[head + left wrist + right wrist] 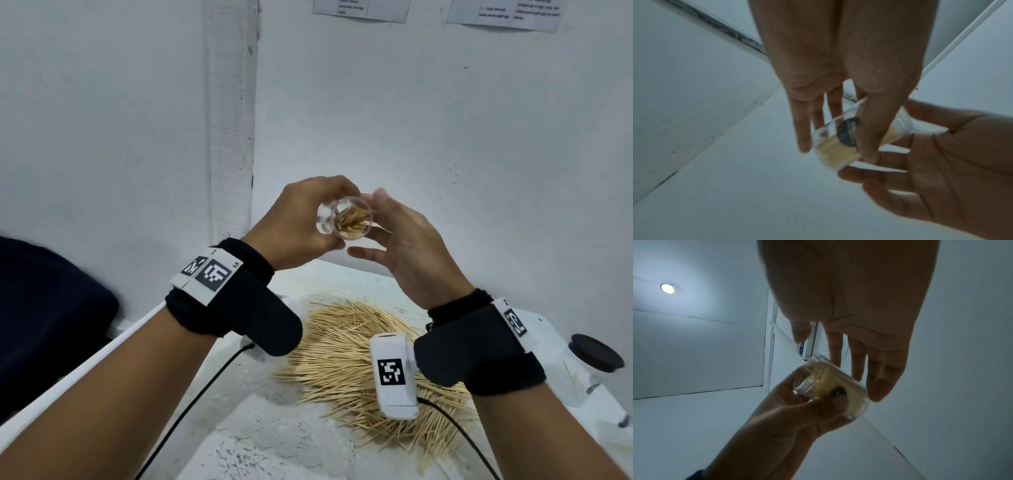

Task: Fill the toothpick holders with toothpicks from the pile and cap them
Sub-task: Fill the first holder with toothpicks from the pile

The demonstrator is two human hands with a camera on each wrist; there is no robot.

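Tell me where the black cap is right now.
In the head view, the black cap lies on the table at far right, right of the toothpick pile, apart from both hands.

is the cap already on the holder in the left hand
No, the clear holder held by the left hand shows an open mouth with toothpicks visible inside.

Toothpick holder (346, 221) held up above the bench (274, 435), between left hand (294, 222) on its left and right hand (407, 246) on its right; toothpicks inside it. Toothpick pile (356, 356) on the bench below. Cap (597, 353) on the bench right of the pile.
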